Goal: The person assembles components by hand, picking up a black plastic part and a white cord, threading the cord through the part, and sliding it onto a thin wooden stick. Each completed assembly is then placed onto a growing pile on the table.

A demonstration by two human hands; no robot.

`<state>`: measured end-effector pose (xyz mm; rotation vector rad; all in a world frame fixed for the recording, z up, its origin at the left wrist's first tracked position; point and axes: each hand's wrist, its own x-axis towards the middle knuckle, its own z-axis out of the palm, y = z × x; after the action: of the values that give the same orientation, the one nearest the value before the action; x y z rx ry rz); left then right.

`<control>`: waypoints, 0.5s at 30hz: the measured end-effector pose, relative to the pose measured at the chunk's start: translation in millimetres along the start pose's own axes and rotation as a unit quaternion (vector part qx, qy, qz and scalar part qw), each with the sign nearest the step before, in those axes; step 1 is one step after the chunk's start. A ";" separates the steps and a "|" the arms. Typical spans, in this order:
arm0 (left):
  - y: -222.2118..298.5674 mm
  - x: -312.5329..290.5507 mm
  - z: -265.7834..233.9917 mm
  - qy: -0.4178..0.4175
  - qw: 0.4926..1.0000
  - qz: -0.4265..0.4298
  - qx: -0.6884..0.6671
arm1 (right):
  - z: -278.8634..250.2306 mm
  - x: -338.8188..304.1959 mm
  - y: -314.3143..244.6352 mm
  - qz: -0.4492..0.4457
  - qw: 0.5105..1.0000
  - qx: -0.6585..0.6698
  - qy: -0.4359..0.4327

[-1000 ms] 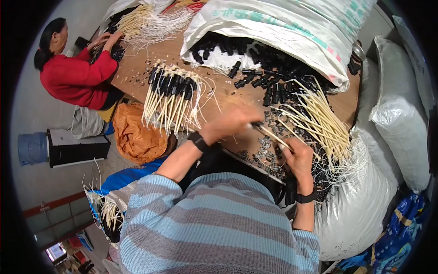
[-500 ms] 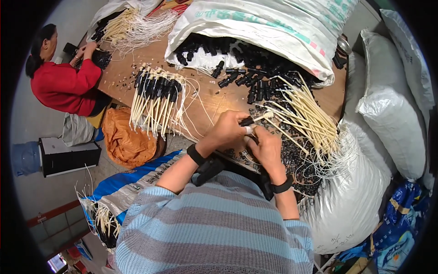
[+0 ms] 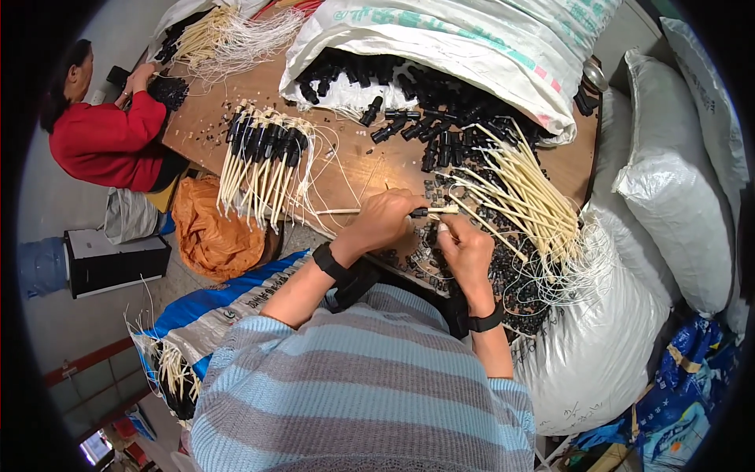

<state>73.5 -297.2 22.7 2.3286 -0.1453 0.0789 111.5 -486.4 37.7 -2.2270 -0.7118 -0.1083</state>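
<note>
My left hand [image 3: 385, 216] is closed around a black tubular fitting [image 3: 420, 212] over the table. A thin cream rod [image 3: 338, 211] runs through that grip, sticking out to the left, with a pale end showing right of the fitting. Just below that pale end, my right hand [image 3: 467, 250] has its thumb and fingers pressed together; what they pinch, if anything, is too small to make out. Right of my hands lies a bundle of loose cream rods [image 3: 531, 193] with white cords. To the left, a row of rods fitted with black fittings [image 3: 271, 145] lies at the table edge.
An open white woven sack [image 3: 448, 47] spills black fittings [image 3: 444, 145] onto the wooden table [image 3: 346, 149]. Small black pieces [image 3: 511, 303] are scattered near my right hand. Full white sacks [image 3: 676, 189] stand at the right. A person in red [image 3: 110, 141] works at the far left.
The rod now extends left past my left hand, and only a short end shows on the right, where a longer piece projected before. My right hand has shifted slightly right.
</note>
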 end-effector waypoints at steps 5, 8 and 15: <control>4.5 0.5 4.0 0.005 0.999 0.040 0.006 | 2.3 -0.7 -1.4 0.000 0.999 0.025 -0.039; 0.9 0.1 10.4 -0.003 0.999 0.030 -0.026 | 3.3 0.2 -3.0 0.000 0.997 0.057 -0.055; 7.7 4.5 -3.2 -0.065 0.981 0.017 -0.183 | 4.8 -3.0 -4.6 -0.028 0.995 0.044 -0.086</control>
<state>77.0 -300.6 30.8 1.9632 -0.2443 -0.0766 105.9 -481.9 36.5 -2.1494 -0.8565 0.0880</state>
